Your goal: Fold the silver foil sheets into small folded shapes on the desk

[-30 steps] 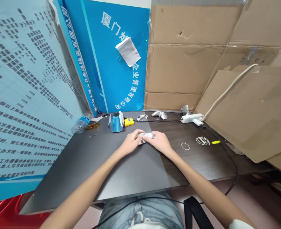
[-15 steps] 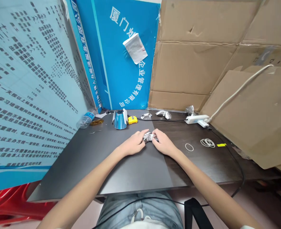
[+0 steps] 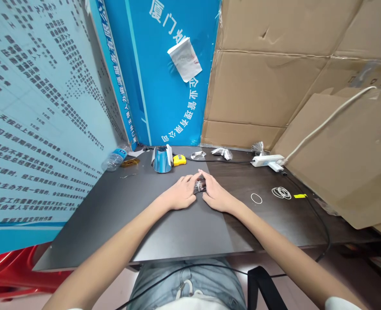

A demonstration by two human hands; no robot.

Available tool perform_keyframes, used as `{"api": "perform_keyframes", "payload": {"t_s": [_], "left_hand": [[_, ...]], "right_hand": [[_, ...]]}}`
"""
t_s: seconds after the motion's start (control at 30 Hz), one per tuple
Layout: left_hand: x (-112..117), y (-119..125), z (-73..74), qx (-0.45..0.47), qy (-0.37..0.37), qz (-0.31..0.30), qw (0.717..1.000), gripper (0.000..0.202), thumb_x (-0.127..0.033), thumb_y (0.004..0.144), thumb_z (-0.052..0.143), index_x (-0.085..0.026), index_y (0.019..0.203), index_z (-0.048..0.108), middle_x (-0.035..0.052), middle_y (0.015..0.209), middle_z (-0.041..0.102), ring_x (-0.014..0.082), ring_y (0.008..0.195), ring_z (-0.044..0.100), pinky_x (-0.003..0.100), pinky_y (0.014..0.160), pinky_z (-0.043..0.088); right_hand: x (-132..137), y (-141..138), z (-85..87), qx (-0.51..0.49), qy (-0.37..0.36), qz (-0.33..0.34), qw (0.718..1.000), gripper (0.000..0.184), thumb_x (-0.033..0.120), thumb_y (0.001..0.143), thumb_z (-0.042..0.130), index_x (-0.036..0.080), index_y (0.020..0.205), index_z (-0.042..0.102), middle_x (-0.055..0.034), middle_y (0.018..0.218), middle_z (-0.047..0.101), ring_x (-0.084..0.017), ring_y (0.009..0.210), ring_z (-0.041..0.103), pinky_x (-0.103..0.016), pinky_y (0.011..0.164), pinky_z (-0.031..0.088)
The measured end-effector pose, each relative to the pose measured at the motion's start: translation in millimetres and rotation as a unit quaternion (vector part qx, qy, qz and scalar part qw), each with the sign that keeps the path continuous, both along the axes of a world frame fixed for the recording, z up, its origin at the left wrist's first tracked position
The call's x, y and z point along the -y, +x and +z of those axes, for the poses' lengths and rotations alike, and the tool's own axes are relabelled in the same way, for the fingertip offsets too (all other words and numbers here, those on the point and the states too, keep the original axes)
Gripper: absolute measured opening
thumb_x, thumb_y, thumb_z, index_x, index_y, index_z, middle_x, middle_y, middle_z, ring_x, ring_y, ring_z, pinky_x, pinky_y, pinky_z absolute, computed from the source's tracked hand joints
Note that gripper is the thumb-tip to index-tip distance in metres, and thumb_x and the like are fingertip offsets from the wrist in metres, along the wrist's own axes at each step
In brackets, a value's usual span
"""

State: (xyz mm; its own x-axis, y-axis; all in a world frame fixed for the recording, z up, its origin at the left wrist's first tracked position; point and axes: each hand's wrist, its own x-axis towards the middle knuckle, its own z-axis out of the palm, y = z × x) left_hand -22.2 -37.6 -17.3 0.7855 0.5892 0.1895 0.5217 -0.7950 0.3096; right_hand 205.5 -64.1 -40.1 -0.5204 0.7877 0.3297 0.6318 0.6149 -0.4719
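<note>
Crumpled foil [image 3: 199, 186] sits between my hands, at 3 o'clock from my left hand [image 3: 180, 193] and 10 o'clock from my right hand [image 3: 216, 198]. Both hands pressed together around it, fingertips [image 3: 200, 172] meeting above it, palms low over the desk [image 3: 177, 237]. Arms come in from 7 and 5. Rubber bands [image 3: 281, 193] at 3 o'clock.

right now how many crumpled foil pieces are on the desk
4. One foil piece sits between the left hand and right hand. Three lie along the back of the desk, and by the power strip. Others could be hidden.
</note>
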Motion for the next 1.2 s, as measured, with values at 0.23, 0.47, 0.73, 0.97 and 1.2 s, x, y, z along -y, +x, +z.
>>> {"api": "perform_keyframes", "payload": {"t_s": [0.23, 0.47, 0.73, 0.97, 1.2], "left_hand": [[-3, -6, 1.6, 0.039, -0.001, 0.083, 0.996, 0.078, -0.039, 0.094, 0.055, -0.011, 0.16, 0.024, 0.023, 0.149, 0.053, 0.0386, 0.139, 0.048, 0.056, 0.116, 0.039], [-2, -4, 5.1, 0.007, 0.028, 0.105, 0.994, 0.049, -0.025, 0.093, 0.048, -0.016, 0.142, 0.049, 0.0179, 0.146, 0.057, 0.0352, 0.135, 0.05, 0.053, 0.112, 0.042], [3, -4, 9.2, -0.013, 0.019, 0.079, 0.997, 0.05, -0.022, 0.091, 0.048, -0.018, 0.14, 0.05, 0.015, 0.147, 0.057, 0.0328, 0.136, 0.048, 0.05, 0.112, 0.042], [3, -1, 5.3, -0.007, 0.003, 0.08, 0.997, 0.061, -0.032, 0.098, 0.046, -0.018, 0.156, 0.036, 0.0158, 0.157, 0.05, 0.0332, 0.145, 0.043, 0.053, 0.118, 0.037], [-9, -25, 13.4, -0.025, -0.009, 0.111, 0.993, 0.089, -0.051, 0.095, 0.055, -0.01, 0.165, 0.019, 0.0252, 0.168, 0.03, 0.0397, 0.156, 0.027, 0.058, 0.124, 0.027]], "right_hand": [[-3, -4, 3.4, -0.056, 0.015, 0.015, 0.998, 0.089, 0.009, 0.09, 0.048, 0.021, 0.166, 0.004, -0.0224, 0.156, 0.04, -0.032, 0.146, 0.046, -0.058, 0.117, 0.046], [-11, -3, 4.1, -0.08, -0.019, 0.025, 0.996, 0.095, 0.016, 0.089, 0.055, 0.021, 0.166, -0.001, -0.0231, 0.156, 0.034, -0.032, 0.139, 0.049, -0.058, 0.117, 0.044], [-9, 12, 12.2, 0.055, -0.06, -0.053, 0.995, 0.065, 0.032, 0.097, 0.051, 0.012, 0.156, 0.034, -0.0246, 0.155, 0.045, -0.039, 0.148, 0.038, -0.063, 0.121, 0.033], [-6, -7, 16.7, 0.069, -0.015, -0.047, 0.996, 0.036, 0.019, 0.096, 0.044, 0.012, 0.13, 0.051, -0.0212, 0.139, 0.056, -0.034, 0.131, 0.05, -0.055, 0.115, 0.04], [0, -1, 24.4, 0.071, -0.009, -0.061, 0.996, 0.016, 0.022, 0.098, 0.046, 0.018, 0.111, 0.054, -0.0148, 0.113, 0.06, -0.03, 0.1, 0.054, -0.051, 0.096, 0.05]]}}
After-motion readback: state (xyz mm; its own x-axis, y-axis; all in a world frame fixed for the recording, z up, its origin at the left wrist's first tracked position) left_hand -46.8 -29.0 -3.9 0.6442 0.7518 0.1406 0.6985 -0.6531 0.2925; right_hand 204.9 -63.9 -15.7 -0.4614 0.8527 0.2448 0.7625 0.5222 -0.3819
